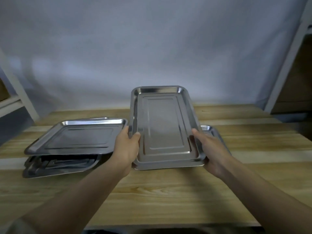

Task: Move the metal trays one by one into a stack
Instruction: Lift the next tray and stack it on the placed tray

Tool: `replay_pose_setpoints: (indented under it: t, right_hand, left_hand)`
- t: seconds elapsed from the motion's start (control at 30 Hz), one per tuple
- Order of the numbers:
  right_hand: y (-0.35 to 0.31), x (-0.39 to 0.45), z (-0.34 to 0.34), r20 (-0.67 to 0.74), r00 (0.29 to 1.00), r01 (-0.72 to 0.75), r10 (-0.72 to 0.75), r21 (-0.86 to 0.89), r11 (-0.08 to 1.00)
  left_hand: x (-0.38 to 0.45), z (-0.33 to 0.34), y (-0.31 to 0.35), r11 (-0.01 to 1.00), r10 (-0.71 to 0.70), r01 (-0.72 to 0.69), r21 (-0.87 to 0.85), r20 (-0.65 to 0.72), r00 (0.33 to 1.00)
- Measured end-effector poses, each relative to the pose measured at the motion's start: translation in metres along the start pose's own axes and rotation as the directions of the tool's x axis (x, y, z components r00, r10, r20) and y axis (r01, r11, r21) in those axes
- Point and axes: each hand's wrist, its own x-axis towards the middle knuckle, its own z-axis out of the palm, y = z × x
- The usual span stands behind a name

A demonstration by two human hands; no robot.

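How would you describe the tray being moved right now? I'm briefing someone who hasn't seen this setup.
Start at the wooden table: a loose pile of trays sits at its left. Right of that pile, the held tray is gripped by the left hand and right hand on its long sides. It alone is tipped up toward the camera.

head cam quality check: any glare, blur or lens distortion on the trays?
Head view: dim, soft focus throughout; wide-angle bending at the frame edges. Held tray, gripped by left hand and right hand, shows mild streaky reflections; bright glare only on the rim of the left stack's top tray.
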Motion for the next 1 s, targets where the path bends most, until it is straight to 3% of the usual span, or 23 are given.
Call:
replay_pose_setpoints:
  t: [0.33,0.5,0.8,1.0]
  right_hand:
    - [0.009,-0.008,-0.052,-0.222,0.974,0.028,-0.033,-0.026,0.999]
    - [0.008,-0.013,-0.067,-0.237,0.971,0.022,-0.033,-0.048,0.999]
    - [0.005,-0.019,-0.078,-0.201,0.980,-0.028,0.002,-0.127,0.992]
    - [-0.009,-0.019,-0.073,-0.258,0.952,0.075,-0.162,-0.320,0.945]
  left_hand:
    - [0.010,0.031,-0.002,0.998,-0.008,-0.001,0.061,0.156,0.988]
    - [0.009,0.041,0.000,0.995,-0.101,0.096,0.035,0.202,0.974]
    - [0.006,0.056,0.003,0.991,-0.134,0.127,0.050,0.195,0.972]
    - [0.003,0.058,0.003,0.976,-0.208,0.214,-0.027,0.152,0.966]
